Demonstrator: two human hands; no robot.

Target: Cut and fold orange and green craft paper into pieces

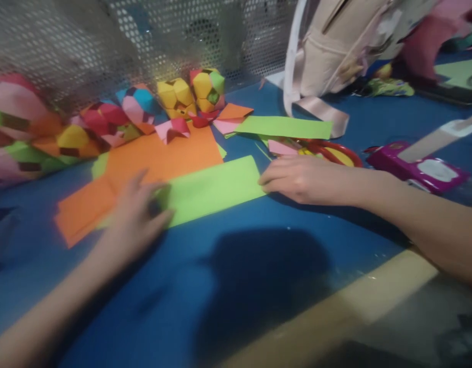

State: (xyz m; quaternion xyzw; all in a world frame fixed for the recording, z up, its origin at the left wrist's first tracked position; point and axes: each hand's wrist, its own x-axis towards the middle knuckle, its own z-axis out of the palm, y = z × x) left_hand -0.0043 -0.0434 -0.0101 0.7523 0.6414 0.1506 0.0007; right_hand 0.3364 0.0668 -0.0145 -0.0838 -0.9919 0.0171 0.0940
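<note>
A strip-shaped piece of lime-green paper [215,189] lies flat on the blue tabletop [174,296] between my hands. At its left end is my left hand [138,212], somewhat blurred, with thumb and fingers apart. My right hand [297,179] has its fingers together on the strip's right short edge, thumb mostly hidden. Behind the strip lies a large orange sheet [162,148]. Smaller orange pieces [86,207] are stacked beyond my left fingers. Red-handled scissors [337,153] rest just behind my right hand, partly covered by paper scraps.
Several folded paper shapes, such as a yellow one [176,94], line the back beside a perforated metal panel [155,36]. Another green strip [285,127] lies behind the scissors. A purple object [420,166] sits right, a beige bag [331,51] behind. The table has a pale edge [335,312].
</note>
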